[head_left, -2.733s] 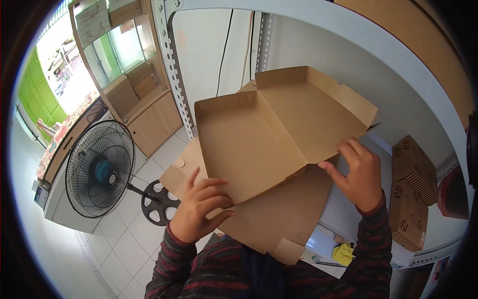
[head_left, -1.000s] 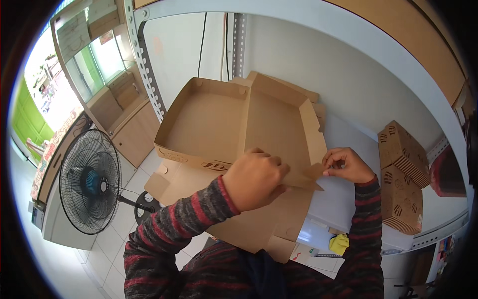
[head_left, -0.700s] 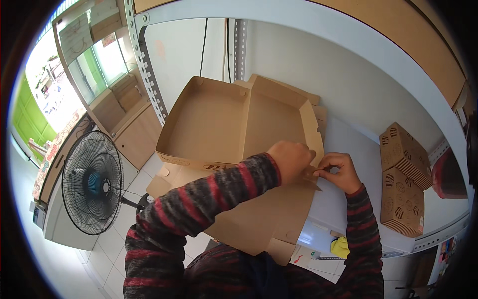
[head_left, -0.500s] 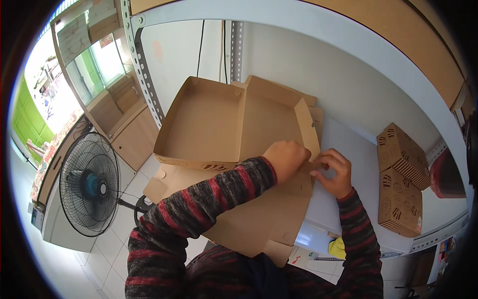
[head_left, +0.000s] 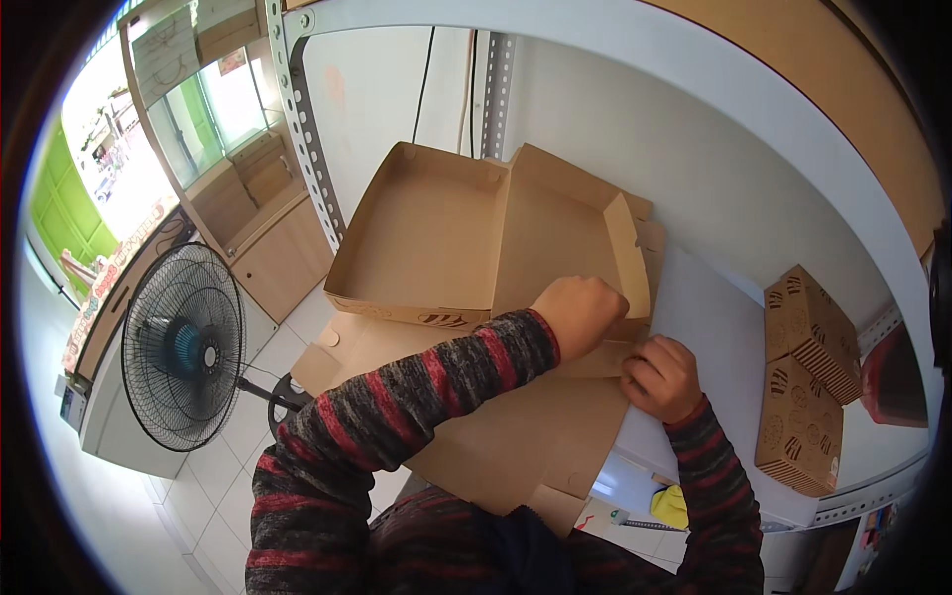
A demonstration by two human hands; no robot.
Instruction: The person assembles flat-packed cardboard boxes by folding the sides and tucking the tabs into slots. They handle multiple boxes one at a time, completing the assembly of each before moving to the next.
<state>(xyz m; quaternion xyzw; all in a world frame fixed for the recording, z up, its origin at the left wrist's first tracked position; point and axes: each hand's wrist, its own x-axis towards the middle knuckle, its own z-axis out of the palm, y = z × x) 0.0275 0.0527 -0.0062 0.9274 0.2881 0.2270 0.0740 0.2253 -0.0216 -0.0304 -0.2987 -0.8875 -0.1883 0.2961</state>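
A brown cardboard box [head_left: 421, 233] lies unfolded in front of me, its tray with raised walls on the left. Joined to it on the right is the lid [head_left: 555, 233], whose right-hand flap stands up. My left hand [head_left: 585, 315] reaches across, its fingers closed at the lid's near right corner. Close beside it, my right hand [head_left: 662, 380] is closed with curled fingers on the near flap at the same corner. What lies under the fingertips is hidden. Flat cardboard sheets [head_left: 506, 426] lie beneath the box, toward my body.
Two printed folded boxes [head_left: 803, 421] stand on the white surface [head_left: 694, 297] at right, near a red container [head_left: 890, 377]. A metal shelf frame [head_left: 694, 59] arches overhead. At left stands a fan [head_left: 183, 347]. A yellow item [head_left: 670, 506] shows below the surface.
My right hand's fingers have curled closed from a looser pinch and moved slightly down at the lid's corner. My left hand stays at that corner. The whole view has shifted a little.
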